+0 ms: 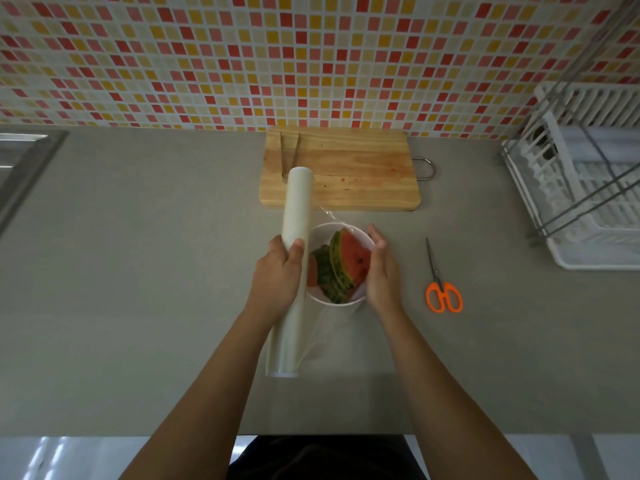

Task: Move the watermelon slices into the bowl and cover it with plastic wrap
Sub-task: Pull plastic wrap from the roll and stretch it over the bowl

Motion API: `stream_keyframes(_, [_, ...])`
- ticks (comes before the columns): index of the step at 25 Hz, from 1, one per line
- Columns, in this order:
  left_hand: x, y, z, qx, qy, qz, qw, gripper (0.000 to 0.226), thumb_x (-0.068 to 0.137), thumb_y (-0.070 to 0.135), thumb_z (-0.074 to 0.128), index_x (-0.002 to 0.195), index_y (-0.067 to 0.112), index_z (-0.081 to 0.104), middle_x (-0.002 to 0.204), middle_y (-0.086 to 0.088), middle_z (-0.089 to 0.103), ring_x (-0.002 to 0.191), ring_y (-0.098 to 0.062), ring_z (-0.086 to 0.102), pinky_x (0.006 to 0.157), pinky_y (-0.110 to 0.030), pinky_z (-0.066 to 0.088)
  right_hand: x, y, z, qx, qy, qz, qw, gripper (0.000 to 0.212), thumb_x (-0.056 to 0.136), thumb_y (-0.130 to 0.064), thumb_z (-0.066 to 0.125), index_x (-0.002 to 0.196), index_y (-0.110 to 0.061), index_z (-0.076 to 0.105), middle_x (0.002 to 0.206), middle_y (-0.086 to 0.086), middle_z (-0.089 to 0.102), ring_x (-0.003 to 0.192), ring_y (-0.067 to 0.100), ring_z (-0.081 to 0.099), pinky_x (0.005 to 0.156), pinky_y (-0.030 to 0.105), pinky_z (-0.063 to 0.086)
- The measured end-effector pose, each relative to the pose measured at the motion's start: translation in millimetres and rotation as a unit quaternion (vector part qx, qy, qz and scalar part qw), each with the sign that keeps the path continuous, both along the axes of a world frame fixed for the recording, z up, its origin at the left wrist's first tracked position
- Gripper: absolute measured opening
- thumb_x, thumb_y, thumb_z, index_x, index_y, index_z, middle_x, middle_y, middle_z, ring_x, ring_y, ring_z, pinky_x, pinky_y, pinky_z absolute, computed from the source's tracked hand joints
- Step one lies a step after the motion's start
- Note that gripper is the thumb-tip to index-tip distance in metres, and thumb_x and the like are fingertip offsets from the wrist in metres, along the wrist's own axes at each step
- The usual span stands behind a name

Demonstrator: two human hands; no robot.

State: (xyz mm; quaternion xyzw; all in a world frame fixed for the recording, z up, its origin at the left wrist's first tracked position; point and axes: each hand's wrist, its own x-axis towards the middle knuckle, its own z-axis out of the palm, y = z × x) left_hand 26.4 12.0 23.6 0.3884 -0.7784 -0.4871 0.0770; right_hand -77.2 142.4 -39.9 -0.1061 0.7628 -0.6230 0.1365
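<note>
The left hand [280, 271] is wrapped round the plastic wrap roll [294, 209] at 9 o'clock of the bowl [362, 235]. The right hand [379, 271] — fingers straight — rests against its 3 o'clock side, possibly pinning film. Watermelon slices [346, 261] stand inside; scissors [441, 289] lie farther toward 3 o'clock.

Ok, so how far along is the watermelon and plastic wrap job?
Done: the watermelon slices sit in the white bowl; the cutting board holds only tongs. In hand: the left hand grips the plastic wrap roll, film drawn over the bowl toward the right hand at its rim. Left: cutting and sealing the film; the orange scissors lie untouched.
</note>
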Motion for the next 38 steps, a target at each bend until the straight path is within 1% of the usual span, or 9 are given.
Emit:
stream_keyframes(3, [4, -3, -1, 0.031, 0.017, 0.023, 0.999, 0.038, 0.098, 0.042, 0.035, 0.124, 0.015, 0.035, 0.105, -0.004, 0.054, 0.081, -0.016, 0.055, 0.065, -0.029, 0.041, -2, -5, -5, 0.031, -0.069, -0.074, 0.994, 0.048, 0.099, -0.041, 0.024, 0.116, -0.016, 0.061, 0.115, 0.008, 0.064, 0.112, 0.024, 0.058, 0.092, 0.031, 0.044])
stream_keyframes(6, [8, -9, -4, 0.051, 0.015, 0.022, 0.998, 0.036, 0.094, 0.051, 0.041, 0.111, 0.02, 0.032, 0.098, 0.0, 0.055, 0.076, -0.004, 0.054, 0.058, -0.023, 0.04, -5, -6, -6, 0.078, -0.108, -0.09, 0.987, 0.053, 0.099, -0.041, 0.026, 0.109, -0.006, 0.063, 0.113, 0.016, 0.065, 0.107, 0.03, 0.059, 0.094, 0.037, 0.045])
stream_keyframes(11, [5, -11, -7, 0.119, 0.026, 0.022, 0.992, 0.049, 0.083, 0.048, 0.062, 0.113, 0.022, 0.033, 0.106, -0.003, 0.059, 0.093, -0.02, 0.062, 0.079, -0.041, 0.055, -13, -4, 1, 0.111, -0.099, -0.089, 0.985, 0.05, 0.099, -0.037, 0.027, 0.11, -0.003, 0.062, 0.116, 0.019, 0.063, 0.109, 0.031, 0.057, 0.085, 0.029, 0.039])
stream_keyframes(16, [-4, -12, -8, 0.187, 0.05, 0.021, 0.981, 0.047, 0.089, 0.052, 0.052, 0.125, 0.027, 0.034, 0.117, -0.007, 0.058, 0.097, -0.025, 0.063, 0.084, -0.047, 0.054, -25, 5, 5, 0.125, -0.085, -0.097, 0.984, 0.049, 0.1, -0.034, 0.026, 0.11, -0.002, 0.061, 0.117, 0.021, 0.061, 0.11, 0.032, 0.055, 0.083, 0.027, 0.036])
stream_keyframes(20, [2, -13, -18, 0.157, 0.057, 0.014, 0.986, 0.053, 0.092, 0.055, 0.042, 0.136, 0.026, 0.034, 0.116, -0.004, 0.058, 0.099, -0.026, 0.063, 0.086, -0.05, 0.054, -25, 6, 5, 0.131, -0.074, -0.091, 0.985, 0.05, 0.1, -0.034, 0.026, 0.111, 0.0, 0.06, 0.12, 0.022, 0.06, 0.113, 0.032, 0.054, 0.083, 0.026, 0.034])
stream_keyframes(27, [4, -9, -25, 0.187, -0.004, 0.074, 0.98, 0.06, 0.073, 0.059, 0.053, 0.115, 0.017, 0.049, 0.105, -0.006, 0.062, 0.091, -0.023, 0.063, 0.082, -0.044, 0.053, -32, 6, 6, 0.146, -0.057, -0.073, 0.985, 0.051, 0.1, -0.034, 0.025, 0.113, 0.002, 0.059, 0.12, 0.024, 0.059, 0.112, 0.034, 0.054, 0.088, 0.033, 0.038])
stream_keyframes(30, [-1, -7, -26, 0.176, 0.003, 0.067, 0.982, 0.047, 0.081, 0.058, 0.055, 0.108, 0.019, 0.051, 0.103, -0.003, 0.062, 0.093, -0.022, 0.063, 0.085, -0.043, 0.053, -48, 3, 11, 0.16, -0.055, -0.06, 0.984, 0.05, 0.1, -0.033, 0.026, 0.114, 0.001, 0.059, 0.12, 0.023, 0.06, 0.112, 0.034, 0.054, 0.086, 0.031, 0.037])
stream_keyframes(35, [-12, 0, -25, 0.097, -0.022, 0.07, 0.993, 0.045, 0.088, 0.059, 0.043, 0.105, 0.017, 0.048, 0.102, -0.006, 0.06, 0.085, -0.022, 0.061, 0.073, -0.036, 0.05, -57, 4, 9, 0.178, -0.05, -0.035, 0.982, 0.051, 0.1, -0.036, 0.025, 0.116, -0.001, 0.059, 0.121, 0.022, 0.06, 0.112, 0.032, 0.055, 0.087, 0.031, 0.037])
stream_keyframes(38, [-13, 0, -25, 0.113, -0.011, 0.071, 0.991, 0.045, 0.088, 0.058, 0.044, 0.107, 0.017, 0.046, 0.105, -0.012, 0.062, 0.089, -0.031, 0.065, 0.081, -0.045, 0.054, -50, 4, 15, 0.171, -0.057, -0.045, 0.983, 0.053, 0.1, -0.038, 0.023, 0.116, -0.002, 0.058, 0.12, 0.02, 0.06, 0.112, 0.031, 0.055, 0.089, 0.033, 0.039])
